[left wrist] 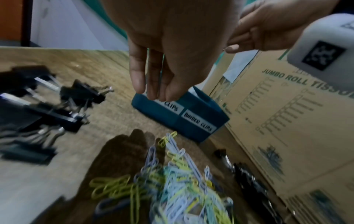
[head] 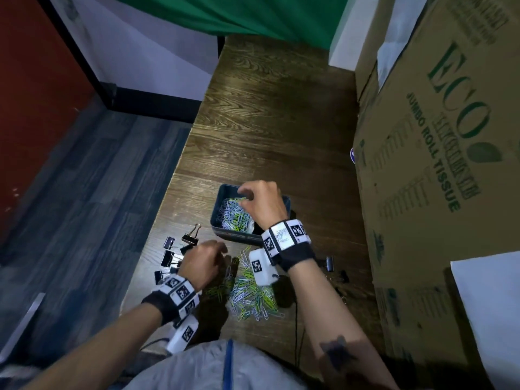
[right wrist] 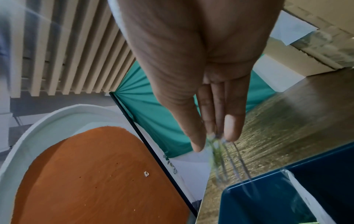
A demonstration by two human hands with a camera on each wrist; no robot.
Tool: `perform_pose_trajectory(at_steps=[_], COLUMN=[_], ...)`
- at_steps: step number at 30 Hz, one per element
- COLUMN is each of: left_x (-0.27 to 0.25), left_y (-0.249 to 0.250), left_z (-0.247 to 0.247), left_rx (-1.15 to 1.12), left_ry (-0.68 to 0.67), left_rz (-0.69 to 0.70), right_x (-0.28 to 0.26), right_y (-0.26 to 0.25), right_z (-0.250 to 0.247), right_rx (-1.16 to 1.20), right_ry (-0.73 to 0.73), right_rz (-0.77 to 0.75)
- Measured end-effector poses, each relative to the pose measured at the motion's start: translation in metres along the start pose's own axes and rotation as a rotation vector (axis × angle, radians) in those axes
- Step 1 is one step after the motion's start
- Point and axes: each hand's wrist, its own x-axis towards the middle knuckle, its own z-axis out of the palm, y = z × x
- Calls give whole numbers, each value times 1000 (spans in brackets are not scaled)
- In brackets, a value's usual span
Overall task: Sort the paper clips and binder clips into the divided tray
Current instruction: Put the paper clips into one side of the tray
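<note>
A blue divided tray [head: 233, 237] stands on the wooden table, its left compartment filled with coloured paper clips [head: 235, 213]. My right hand [head: 244, 197] hovers over that compartment and pinches a few paper clips [right wrist: 220, 153], which dangle above the tray [right wrist: 249, 201]. My left hand [head: 222, 249] hangs above a loose pile of paper clips [head: 250, 291] with its fingers [left wrist: 153, 91] relaxed, pointing down and holding nothing. Black binder clips [head: 174, 254] lie to the left of it. The tray front [left wrist: 162, 116] carries a "BINDER CLIPS" label [left wrist: 198, 123] on its right half.
A large cardboard box [head: 436, 164] stands close along the right of the tray. A few more black binder clips [head: 329, 263] lie by the box. The table's left edge [head: 168, 198] drops to the floor. Bare wood lies beyond the tray.
</note>
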Motion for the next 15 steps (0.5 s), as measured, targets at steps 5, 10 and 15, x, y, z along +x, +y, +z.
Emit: perform_pose_trajectory(at_steps=[5, 10, 15], left_x=[-12, 1, 20], left_y=[-11, -10, 4], left_z=[33, 60, 81], left_rx=[95, 107, 195], left_ry=[-209, -336, -430], left_rz=[32, 41, 35], right_x=[-31, -98, -155], right_y=[24, 70, 111], right_z=[11, 44, 72], right_rx=[44, -227, -414], right_ry=[-6, -309, -607], right_rz=[-4, 191, 299])
